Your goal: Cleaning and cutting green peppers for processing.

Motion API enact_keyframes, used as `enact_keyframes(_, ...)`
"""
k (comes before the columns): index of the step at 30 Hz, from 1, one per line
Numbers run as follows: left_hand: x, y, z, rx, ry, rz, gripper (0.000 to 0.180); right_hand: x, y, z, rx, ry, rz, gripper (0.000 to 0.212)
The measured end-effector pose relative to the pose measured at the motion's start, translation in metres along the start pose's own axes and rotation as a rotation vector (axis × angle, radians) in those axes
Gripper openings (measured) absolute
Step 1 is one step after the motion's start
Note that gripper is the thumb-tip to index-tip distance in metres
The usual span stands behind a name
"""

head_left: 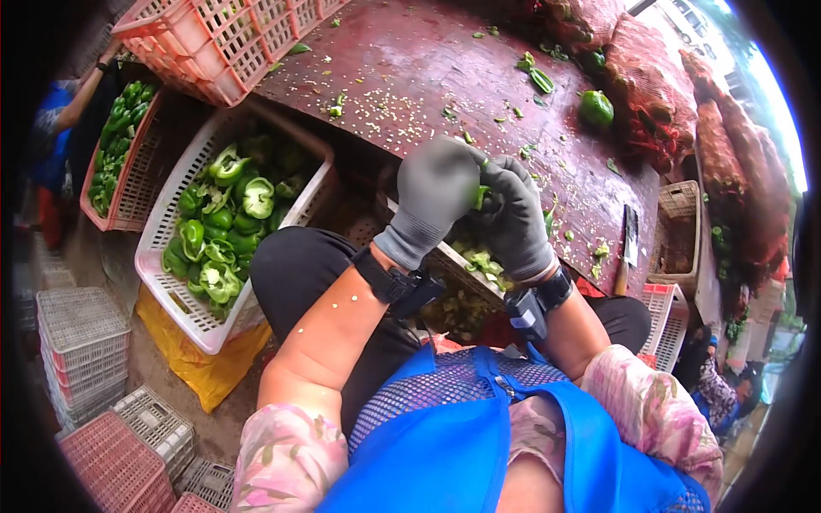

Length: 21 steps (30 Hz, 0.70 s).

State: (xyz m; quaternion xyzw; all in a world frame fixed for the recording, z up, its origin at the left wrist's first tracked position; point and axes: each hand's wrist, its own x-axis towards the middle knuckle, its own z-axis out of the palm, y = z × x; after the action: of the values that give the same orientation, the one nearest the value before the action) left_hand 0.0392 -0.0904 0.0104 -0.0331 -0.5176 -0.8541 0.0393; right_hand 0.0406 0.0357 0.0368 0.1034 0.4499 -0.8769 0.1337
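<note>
Both my hands wear grey gloves and meet above the near edge of a dark red table (376, 60). A green bell pepper (482, 198) shows between them, mostly covered by the gloves. My left hand (436, 192) is closed on its left side, somewhat blurred, with the fingertips hidden. From the right, my right hand (511, 218) curls its fingers round the same pepper. Below the hands, pale green pepper scraps (484, 262) lie in a container under the table edge. To my left, a white plastic crate (152, 256) holds several cut, hollowed green peppers (224, 224).
A knife (631, 238) lies at the table's right side, near a whole green pepper (596, 109). Red mesh sacks (652, 90) stand beyond. A pink crate (184, 47) sits at the far left corner; stacked crates (84, 329) stand lower left. Another person's arm (81, 98) shows far left.
</note>
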Motion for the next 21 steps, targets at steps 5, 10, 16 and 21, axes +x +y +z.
enact_keyframes(5, -0.007, -0.004, 0.003, -0.403, 0.094, -0.222, 0.015, 0.004, -0.002, -0.002, -0.549, -0.237, -0.533, 0.018)
enact_keyframes(10, -0.008, -0.005, -0.007, -0.602, 0.078, -0.255, 0.017, 0.014, -0.007, 0.023, -0.799, -0.379, -0.672, 0.020)
enact_keyframes(16, -0.003, 0.015, -0.008, -0.476, -0.010, -0.256, 0.020, 0.026, -0.006, 0.020, -0.507, -0.123, -0.365, 0.013)
enact_keyframes(21, -0.003, 0.000, -0.017, -0.254, -0.013, -0.114, 0.020, 0.043, 0.003, 0.005, -0.670, -0.150, -0.459, 0.013)
